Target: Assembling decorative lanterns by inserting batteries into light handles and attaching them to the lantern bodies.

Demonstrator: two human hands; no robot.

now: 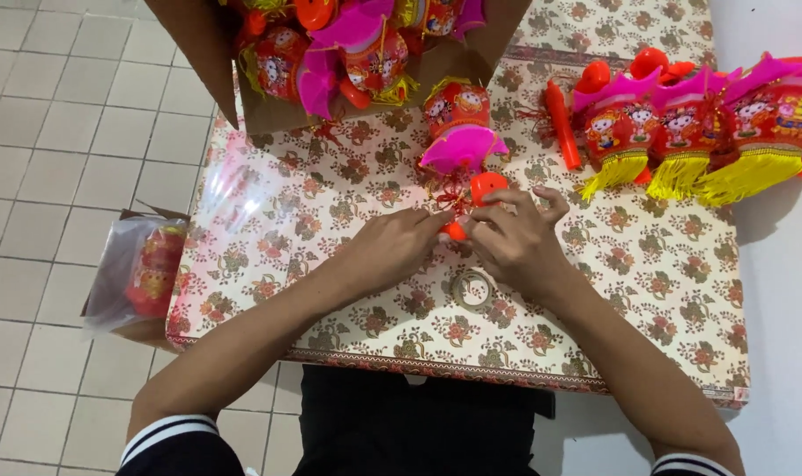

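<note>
Bench (595,317), covered in a floral patterned cloth, carries everything. Cardboard box (269,110) sits at the far left corner, full of red and pink toy lanterns. A row of finished lanterns (701,123) with yellow fringes lies along the far right edge, an orange stick (561,123) just beside them. A clear plastic bag (141,269) with one more red toy hangs off the near left edge, above the tiled floor.

Lantern (458,132) in hand — mid-bench, toward the far side, lying flat, pink skirt toward the person, red tassel and orange handle (486,187) trailing nearer. Judged light, thin moulded plastic: stiff but brittle, likely to crack if squeezed. Tassel and thread are soft and limp, apt to tangle. Best hold looks to be the solid orange handle or the rim of the body, not the fringe.

Roll of clear tape (472,289) lies on the bench just near the wrists.

Left hand (392,251) — palm down, forearm angled in from the near left, fingertips pinched on a small orange piece (455,231) at the tassel end. Right hand (516,242) — fingers curled and spread, thumb and forefinger closing on the handle; grip tight on it as far as can be told.
</note>
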